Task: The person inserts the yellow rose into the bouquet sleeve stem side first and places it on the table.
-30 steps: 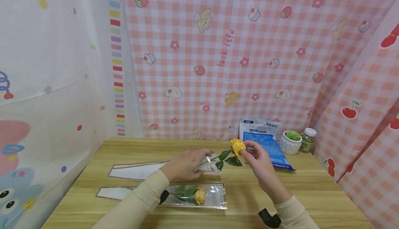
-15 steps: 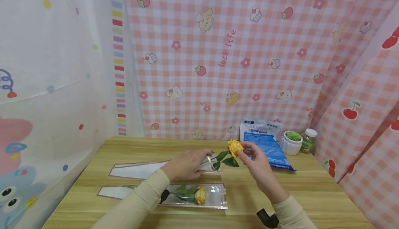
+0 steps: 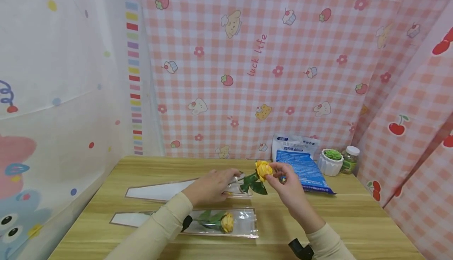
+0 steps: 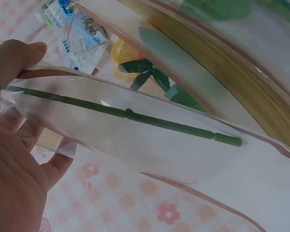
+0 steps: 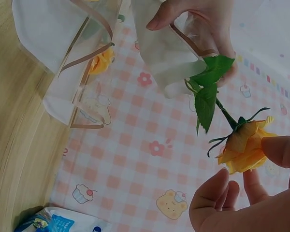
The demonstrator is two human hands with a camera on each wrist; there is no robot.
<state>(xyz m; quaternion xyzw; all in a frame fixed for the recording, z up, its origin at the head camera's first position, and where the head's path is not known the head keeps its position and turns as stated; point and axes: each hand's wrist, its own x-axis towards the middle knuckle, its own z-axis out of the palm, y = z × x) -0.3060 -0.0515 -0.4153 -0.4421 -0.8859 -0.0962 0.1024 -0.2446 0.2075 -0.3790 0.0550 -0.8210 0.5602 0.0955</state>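
My right hand (image 3: pixel 288 181) pinches the yellow bloom of an artificial rose (image 3: pixel 263 170) between thumb and fingertips. The green stem (image 4: pixel 174 126) runs inside a clear, brown-edged flower sleeve (image 4: pixel 101 92), while the leaves (image 5: pixel 206 96) stand at its mouth. My left hand (image 3: pixel 212 187) grips this sleeve near the opening, thumb on one side and fingers on the other. In the left wrist view, the stem's cut end lies well down the sleeve. Nearer to me on the table, a second yellow rose (image 3: pixel 227 222) lies inside another clear sleeve (image 3: pixel 244 216).
Behind my right hand a blue and white bag (image 3: pixel 301 165) leans against the checked cloth (image 3: pixel 212 55). To its right stand a white pot with a green succulent (image 3: pixel 330 161) and a white-lidded jar (image 3: pixel 350 159). Everything rests on a wooden table (image 3: pixel 354 220).
My right hand has moved left with the rose, bringing the bloom and leaves closer to the sleeve's mouth. My left hand has stayed in place on the sleeve.
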